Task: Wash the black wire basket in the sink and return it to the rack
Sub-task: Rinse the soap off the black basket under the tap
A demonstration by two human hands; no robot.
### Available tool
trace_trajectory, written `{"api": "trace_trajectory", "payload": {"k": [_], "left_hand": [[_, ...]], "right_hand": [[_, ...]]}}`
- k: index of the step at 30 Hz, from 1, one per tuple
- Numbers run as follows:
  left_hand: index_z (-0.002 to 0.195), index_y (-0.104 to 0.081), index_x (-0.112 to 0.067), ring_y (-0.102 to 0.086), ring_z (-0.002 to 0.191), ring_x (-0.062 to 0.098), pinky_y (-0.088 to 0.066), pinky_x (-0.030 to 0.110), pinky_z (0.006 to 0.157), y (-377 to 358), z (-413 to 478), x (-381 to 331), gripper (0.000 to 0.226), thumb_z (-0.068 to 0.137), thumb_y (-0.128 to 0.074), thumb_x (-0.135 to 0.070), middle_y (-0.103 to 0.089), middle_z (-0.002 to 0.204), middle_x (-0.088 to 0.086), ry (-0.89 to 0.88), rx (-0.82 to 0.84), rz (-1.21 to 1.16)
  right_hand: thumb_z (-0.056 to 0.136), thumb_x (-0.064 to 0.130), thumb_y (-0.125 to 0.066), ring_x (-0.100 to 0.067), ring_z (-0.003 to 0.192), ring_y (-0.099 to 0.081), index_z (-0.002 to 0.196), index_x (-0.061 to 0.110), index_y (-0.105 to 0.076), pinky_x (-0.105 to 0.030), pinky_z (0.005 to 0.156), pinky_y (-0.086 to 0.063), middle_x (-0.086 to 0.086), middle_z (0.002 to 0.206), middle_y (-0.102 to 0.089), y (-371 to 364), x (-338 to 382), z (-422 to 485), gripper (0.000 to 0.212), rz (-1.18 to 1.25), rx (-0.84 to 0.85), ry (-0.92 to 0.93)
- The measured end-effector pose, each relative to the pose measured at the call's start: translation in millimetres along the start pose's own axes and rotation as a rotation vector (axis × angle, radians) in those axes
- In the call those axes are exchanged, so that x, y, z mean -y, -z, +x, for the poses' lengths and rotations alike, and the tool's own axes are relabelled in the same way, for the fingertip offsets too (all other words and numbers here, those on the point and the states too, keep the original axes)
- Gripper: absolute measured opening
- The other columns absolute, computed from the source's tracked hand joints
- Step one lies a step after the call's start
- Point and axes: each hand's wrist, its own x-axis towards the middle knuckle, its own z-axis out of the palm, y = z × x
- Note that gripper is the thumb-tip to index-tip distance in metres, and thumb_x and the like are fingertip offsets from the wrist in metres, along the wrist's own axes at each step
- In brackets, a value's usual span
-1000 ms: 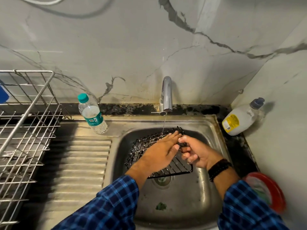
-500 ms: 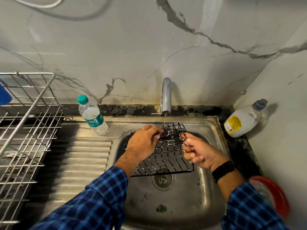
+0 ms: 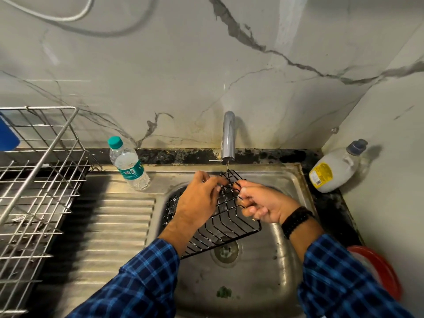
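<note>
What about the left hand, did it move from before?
Yes. The left hand slid leftward and a little farther back, judged against the tap, and grips the black wire basket.

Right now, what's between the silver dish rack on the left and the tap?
In the head view, a clear water bottle with a green cap stands on the sink's back rim, between the dish rack and the tap.
</note>
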Motion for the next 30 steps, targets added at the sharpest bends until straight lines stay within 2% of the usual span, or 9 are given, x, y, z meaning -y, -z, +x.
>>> {"api": "trace_trajectory", "payload": {"k": [6, 9, 12, 17, 22, 26, 27, 28, 30], "left_hand": [[0.134, -0.049, -0.038, -0.056, 0.109, 0.01, -0.051, 0.032, 0.093, 7.3, -3.7, 2.9, 0.036, 0.101, -0.055, -0.028, -0.058, 0.122, -0.01, 0.151, -0.081, -0.078], [0.119, -0.063, -0.034, -0.048, 0.118, 0.013, -0.045, 0.039, 0.102, 2.6, -9.6, 11.4, 0.025, 0.097, -0.058, -0.024, -0.055, 0.122, -0.009, 0.032, -0.097, -0.143], [0.125, -0.064, -0.031, -0.05, 0.121, 0.01, -0.035, 0.029, 0.106, -1.9, -13.3, 4.7, 0.029, 0.1, -0.049, -0.027, -0.061, 0.125, -0.012, -0.18, -0.049, -0.17], [0.134, -0.063, -0.031, -0.048, 0.13, 0.005, -0.033, 0.021, 0.111, -8.5, -19.9, 2.4, 0.037, 0.102, -0.05, -0.02, -0.056, 0.138, -0.014, -0.145, -0.113, -0.205], [0.115, -0.066, -0.032, -0.061, 0.095, 0.004, -0.054, 0.03, 0.091, 16.5, -6.7, -1.2, 0.017, 0.099, -0.06, -0.028, -0.063, 0.109, -0.016, 0.065, -0.03, -0.19], [0.128, -0.058, -0.031, -0.066, 0.082, 0.012, -0.054, 0.026, 0.078, 33.2, 5.2, -7.9, 0.026, 0.103, -0.052, -0.036, -0.071, 0.104, -0.008, 0.154, 0.165, -0.08], [0.129, -0.057, -0.03, -0.062, 0.076, 0.007, -0.05, 0.022, 0.071, 33.2, 6.8, -8.1, 0.026, 0.104, -0.05, -0.034, -0.069, 0.1, -0.01, 0.173, 0.189, -0.121], [0.127, -0.057, -0.029, -0.057, 0.069, 0.0, -0.044, 0.017, 0.064, 31.2, 8.6, -7.6, 0.024, 0.105, -0.048, -0.033, -0.066, 0.092, -0.014, 0.196, 0.211, -0.15], [0.121, -0.056, -0.028, -0.05, 0.063, -0.005, -0.04, 0.015, 0.059, 27.1, 11.3, -7.6, 0.02, 0.106, -0.046, -0.035, -0.058, 0.079, -0.018, 0.229, 0.223, -0.147]], "right_hand": [[0.098, -0.001, -0.035, -0.005, 0.043, -0.034, 0.134, 0.036, -0.042, -0.011, 0.032, -0.015, 0.0, 0.069, -0.038, 3.2, 12.4, -13.8, 0.052, -0.01, 0.021, 0.017], [0.099, -0.001, -0.034, -0.004, 0.043, -0.034, 0.117, 0.037, -0.05, -0.011, 0.034, -0.015, 0.0, 0.069, -0.038, 2.8, 10.9, -20.8, 0.045, -0.034, 0.027, 0.044], [0.098, 0.001, -0.035, -0.005, 0.043, -0.033, 0.125, 0.032, -0.051, -0.011, 0.03, -0.015, 0.001, 0.067, -0.037, 6.1, 7.1, -15.1, 0.044, -0.038, 0.024, 0.036], [0.1, 0.002, -0.035, -0.004, 0.041, -0.034, 0.129, 0.018, -0.047, -0.01, 0.028, -0.016, 0.001, 0.066, -0.037, 12.4, 17.3, -3.8, 0.035, 0.027, 0.025, -0.009], [0.097, 0.001, -0.038, -0.005, 0.042, -0.037, 0.098, 0.023, -0.038, -0.011, 0.026, -0.022, -0.002, 0.071, -0.035, 13.1, 44.6, 11.0, 0.022, 0.023, 0.054, -0.133], [0.101, 0.001, -0.033, -0.006, 0.042, -0.039, 0.108, 0.022, -0.046, -0.009, 0.028, -0.023, 0.001, 0.062, -0.034, 4.7, 62.9, 10.3, 0.026, -0.038, 0.103, -0.142], [0.102, 0.001, -0.033, -0.006, 0.042, -0.039, 0.102, 0.019, -0.016, -0.009, 0.03, -0.022, 0.002, 0.061, -0.032, 2.1, 65.9, 8.6, 0.024, -0.047, 0.112, -0.14], [0.102, 0.001, -0.032, -0.006, 0.042, -0.04, 0.142, 0.01, -0.014, -0.008, 0.031, -0.022, 0.002, 0.06, -0.032, 1.4, 67.4, 9.2, 0.045, -0.062, 0.1, -0.135], [0.103, 0.003, -0.034, -0.006, 0.044, -0.042, 0.137, 0.019, -0.038, -0.008, 0.031, -0.024, 0.001, 0.06, -0.037, -2.5, 70.9, 9.2, 0.039, -0.067, 0.132, -0.136]]}}
